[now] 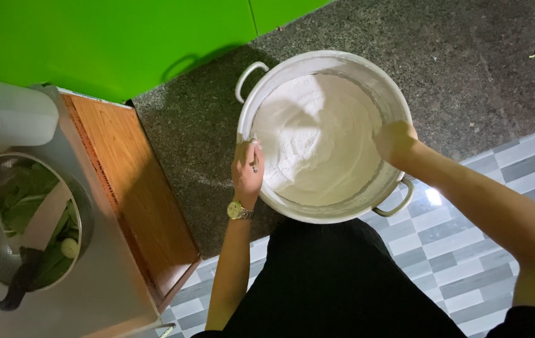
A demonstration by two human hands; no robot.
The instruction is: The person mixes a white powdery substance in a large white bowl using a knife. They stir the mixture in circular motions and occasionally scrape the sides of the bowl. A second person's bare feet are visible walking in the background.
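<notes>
Pot: a large metal pot (367, 206) of white flour (317, 138) stood on the dark speckled tabletop (186, 144).
Left hand (246, 170): grip closed on the pot's rim.
Right hand (394, 140): floured, inside the pot; grip impossible to tell.

A wide white pot (342, 209) stands upright on the dark speckled desk (205, 138). White flour (317, 138) nearly fills it. Two loop handles stick out.
</notes>
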